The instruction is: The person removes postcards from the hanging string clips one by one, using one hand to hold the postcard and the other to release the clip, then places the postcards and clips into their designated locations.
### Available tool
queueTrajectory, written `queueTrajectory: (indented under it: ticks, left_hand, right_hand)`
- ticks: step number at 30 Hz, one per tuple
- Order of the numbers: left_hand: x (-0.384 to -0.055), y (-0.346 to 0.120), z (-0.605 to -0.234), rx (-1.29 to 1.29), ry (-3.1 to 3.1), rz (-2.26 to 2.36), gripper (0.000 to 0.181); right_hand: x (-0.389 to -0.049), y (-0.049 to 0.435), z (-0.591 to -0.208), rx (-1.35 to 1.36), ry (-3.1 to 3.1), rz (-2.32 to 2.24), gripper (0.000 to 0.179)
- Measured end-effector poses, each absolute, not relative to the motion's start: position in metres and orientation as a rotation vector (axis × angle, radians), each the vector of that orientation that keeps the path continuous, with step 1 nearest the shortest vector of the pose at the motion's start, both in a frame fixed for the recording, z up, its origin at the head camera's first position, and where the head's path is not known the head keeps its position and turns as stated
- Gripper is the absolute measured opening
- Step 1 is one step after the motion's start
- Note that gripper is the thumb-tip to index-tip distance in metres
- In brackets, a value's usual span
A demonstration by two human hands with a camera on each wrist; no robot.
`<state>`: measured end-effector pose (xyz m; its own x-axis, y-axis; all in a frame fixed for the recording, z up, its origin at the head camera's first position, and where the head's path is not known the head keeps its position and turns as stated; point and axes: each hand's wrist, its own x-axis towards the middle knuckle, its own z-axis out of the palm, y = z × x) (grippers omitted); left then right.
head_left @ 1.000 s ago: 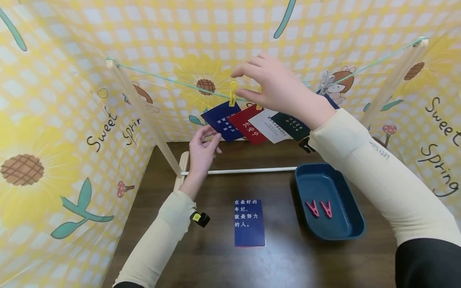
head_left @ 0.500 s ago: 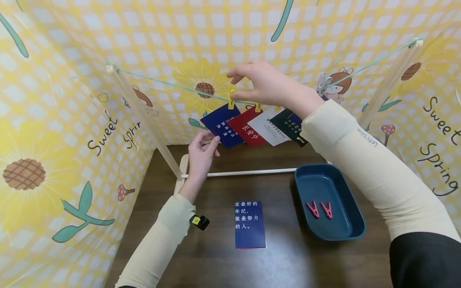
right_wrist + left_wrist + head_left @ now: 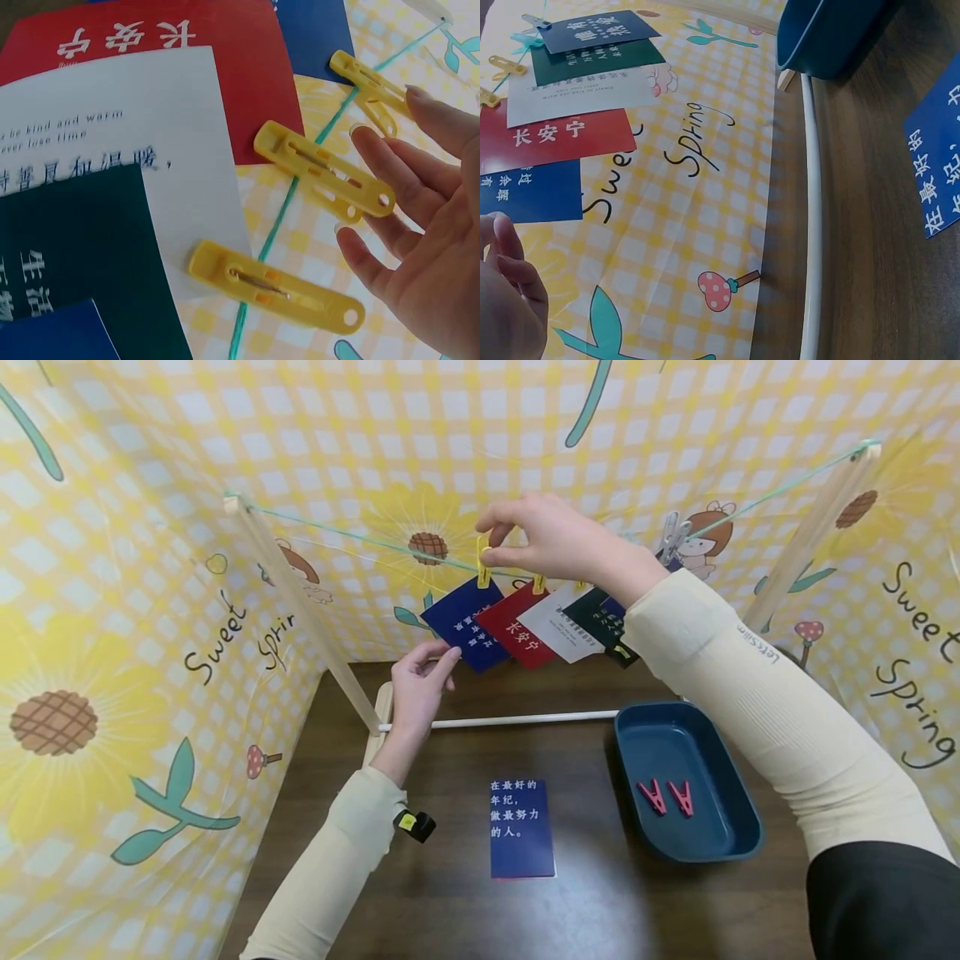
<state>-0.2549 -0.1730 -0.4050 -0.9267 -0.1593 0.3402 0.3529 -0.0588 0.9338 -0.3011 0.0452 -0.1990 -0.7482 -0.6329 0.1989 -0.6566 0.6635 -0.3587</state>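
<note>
A blue card (image 3: 467, 622) with white writing hangs at the left end of a row of cards, clipped to a green string by a yellow clothespin (image 3: 483, 564). My right hand (image 3: 562, 539) pinches that clothespin's upper end between thumb and index finger; the right wrist view shows the clothespin (image 3: 371, 84) between the fingertips. Lower down, my left hand (image 3: 420, 689) pinches the blue card's lower left edge. Beside it hang a red card (image 3: 517, 631), a white card (image 3: 558, 627) and a dark green card (image 3: 596, 614), the last partly covered by another blue card.
Wooden posts (image 3: 300, 610) hold the string. A white rod (image 3: 525, 720) runs low between them. On the brown table (image 3: 360, 877) lie a blue card (image 3: 521, 852) and a blue tray (image 3: 738, 814) with two pink clothespins (image 3: 681, 798). Grey clothespins (image 3: 672, 537) hang at right.
My right thumb and index finger have come together on the yellow clothespin. The blue card's lower end has dropped slightly. My left hand has barely moved.
</note>
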Motion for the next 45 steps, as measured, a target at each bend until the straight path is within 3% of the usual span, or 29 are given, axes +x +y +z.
queueTrajectory:
  ticks: [29,45]
  left_hand:
    - [-0.255,-0.177,-0.409,-0.163,-1.836,-2.054,0.020]
    - [-0.254,-0.181,-0.408,-0.158,-1.853,-2.039,0.018]
  right_hand:
    - [-0.298,0.045,-0.207,1.082,-2.796,0.659,0.029]
    - [-0.299,0.044,-0.220,1.124,-2.449,0.687,0.013]
